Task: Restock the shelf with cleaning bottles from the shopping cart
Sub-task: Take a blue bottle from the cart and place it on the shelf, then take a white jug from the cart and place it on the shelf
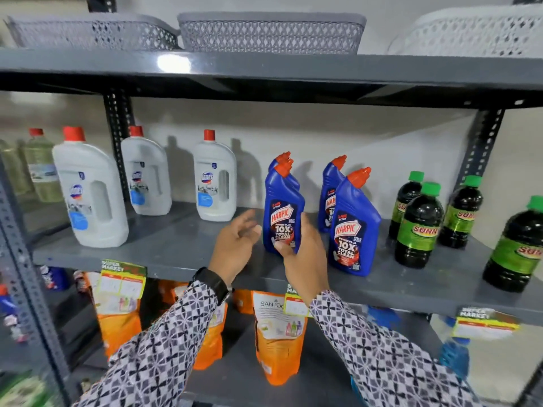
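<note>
Four blue Harpic bottles point(351, 227) already stand mid-frame on the grey shelf point(164, 248) as the right hand point(302, 254) clamps the front-left bottle point(282, 212), the left hand point(235, 245) hovering open beside it; the cart is out of view.

So colour-wise: the shelf point(176, 248) is dark grey metal. The toilet cleaner bottles point(283, 212) are deep blue with orange-red caps and red-and-white labels. The big jugs point(91, 192) are white with red caps and blue label patches. The dark bottles point(418, 227) look near black with bright green caps and green labels lettered in red. Pouches point(279, 345) below are orange with white tops. Both sleeves point(390, 356) have a black, grey and white geometric print, with a black watch point(213, 282) on the left wrist. Baskets point(270, 32) up top are grey lattice.
</note>
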`<state>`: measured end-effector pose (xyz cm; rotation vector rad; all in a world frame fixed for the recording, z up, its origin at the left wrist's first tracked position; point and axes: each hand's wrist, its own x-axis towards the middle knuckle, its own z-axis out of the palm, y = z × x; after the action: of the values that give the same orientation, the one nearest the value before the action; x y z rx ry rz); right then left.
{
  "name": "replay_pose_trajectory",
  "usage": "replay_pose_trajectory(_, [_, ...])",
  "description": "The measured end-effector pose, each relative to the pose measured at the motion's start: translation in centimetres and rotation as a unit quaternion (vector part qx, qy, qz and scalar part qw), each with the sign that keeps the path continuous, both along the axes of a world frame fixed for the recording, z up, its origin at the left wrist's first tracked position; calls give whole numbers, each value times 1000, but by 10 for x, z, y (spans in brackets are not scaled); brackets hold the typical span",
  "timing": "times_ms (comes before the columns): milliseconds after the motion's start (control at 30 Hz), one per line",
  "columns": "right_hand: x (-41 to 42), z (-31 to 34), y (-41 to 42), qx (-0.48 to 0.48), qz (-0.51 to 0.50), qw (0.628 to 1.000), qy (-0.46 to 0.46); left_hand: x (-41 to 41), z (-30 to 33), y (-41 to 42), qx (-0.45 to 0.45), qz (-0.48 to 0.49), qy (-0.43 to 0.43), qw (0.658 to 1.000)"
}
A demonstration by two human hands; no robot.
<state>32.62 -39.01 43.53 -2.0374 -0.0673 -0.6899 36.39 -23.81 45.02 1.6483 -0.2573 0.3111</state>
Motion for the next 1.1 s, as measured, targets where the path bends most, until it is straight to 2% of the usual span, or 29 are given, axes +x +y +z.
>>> replay_pose_trajectory(167, [-36,-15,33,-65,93,985,-132,-75,-28,59,19,99,-112,989])
replay_pose_trajectory(233, [-43,-31,58,-88,152,974,-147,-108,-53,88,8,153,-118,981])
replay_pose_trajectory(300, [-48,-56,92,-106,218,961,-136,-136,-87,120,-12,210,-89,973])
replay_pose_trajectory(400, [-56,-112,158,-127,327,934,-67,-171,-160,177,-26,301,-9,953])
replay_pose_trajectory(500, [-65,-182,230,-141,420,895,51,-204,-242,239,-77,363,106,922])
replay_pose_trajectory(667, [-79,-319,346,-180,503,803,264,-254,-387,330,-108,443,311,834])
replay_pose_trajectory(767, [-87,-398,394,-239,490,740,394,-277,-472,368,-158,450,402,782])
replay_pose_trajectory(933, [-94,-522,443,-358,471,630,503,-304,-593,395,-224,404,567,682])
replay_pose_trajectory(1000, [-101,-563,452,-396,472,579,534,-314,-629,394,-192,383,627,651])
replay_pose_trajectory(1100, [-118,-612,458,-442,452,548,547,-327,-665,390,-154,321,686,635])
